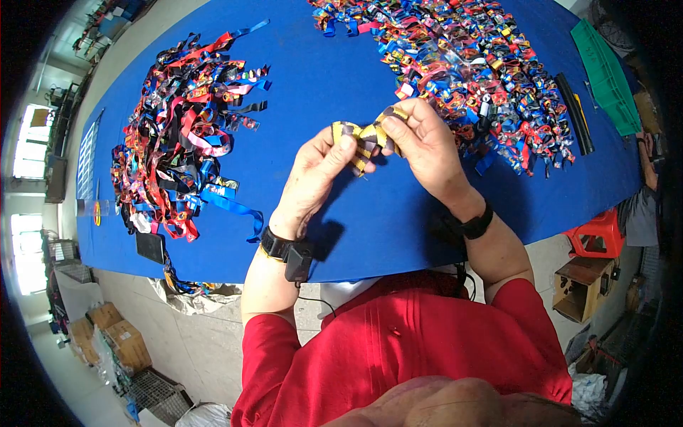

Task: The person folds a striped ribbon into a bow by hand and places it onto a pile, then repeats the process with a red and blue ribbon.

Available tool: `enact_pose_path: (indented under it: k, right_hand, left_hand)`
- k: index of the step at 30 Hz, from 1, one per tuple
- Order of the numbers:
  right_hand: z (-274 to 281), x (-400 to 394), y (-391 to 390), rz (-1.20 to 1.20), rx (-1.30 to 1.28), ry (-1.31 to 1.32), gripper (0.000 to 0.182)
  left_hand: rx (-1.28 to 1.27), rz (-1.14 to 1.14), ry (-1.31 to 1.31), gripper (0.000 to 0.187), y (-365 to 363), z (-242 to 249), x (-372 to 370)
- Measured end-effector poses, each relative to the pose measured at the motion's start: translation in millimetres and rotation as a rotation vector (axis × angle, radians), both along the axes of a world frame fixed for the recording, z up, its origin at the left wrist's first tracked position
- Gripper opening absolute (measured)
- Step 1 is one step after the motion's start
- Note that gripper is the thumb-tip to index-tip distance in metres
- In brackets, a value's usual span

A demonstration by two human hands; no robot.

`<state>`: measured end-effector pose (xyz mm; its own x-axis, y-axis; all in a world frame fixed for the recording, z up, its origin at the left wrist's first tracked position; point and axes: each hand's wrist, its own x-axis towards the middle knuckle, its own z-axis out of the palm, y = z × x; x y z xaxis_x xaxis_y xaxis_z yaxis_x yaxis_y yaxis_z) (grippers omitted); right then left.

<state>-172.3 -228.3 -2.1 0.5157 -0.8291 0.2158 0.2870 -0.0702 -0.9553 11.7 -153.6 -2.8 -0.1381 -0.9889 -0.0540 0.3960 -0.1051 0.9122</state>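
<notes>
Above the blue table (306, 235), the yellow-and-dark ribbon (366, 139) hangs between the left hand (319, 165) and right hand (425, 148), fingers pinched on it, and its short folds could slip loose if either pinch slackens.

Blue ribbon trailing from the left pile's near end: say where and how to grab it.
Probably best to pinch the blue ribbon near its loose tip, coming from the right: that stretch runs out beyond the tangled pile onto bare cloth.
</notes>
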Motion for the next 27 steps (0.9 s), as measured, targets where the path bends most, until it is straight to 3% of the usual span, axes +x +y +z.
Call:
enact_pose_path:
  k: [12,18,27]
  right_hand:
    - [-8,3,1,0.120,0.085,0.082,0.025]
    - [-14,1,-1,0.197,0.129,0.112,0.021]
    - [-9,0,0,0.126,0.057,0.119,0.010]
  left_hand:
    - [0.023,0.231,0.040,0.016,0,-5,0]
    - [0.022,0.237,0.093,0.014,0,-6,-3]
    - [0.004,0.233,0.168,0.021,-1,-12,-3]
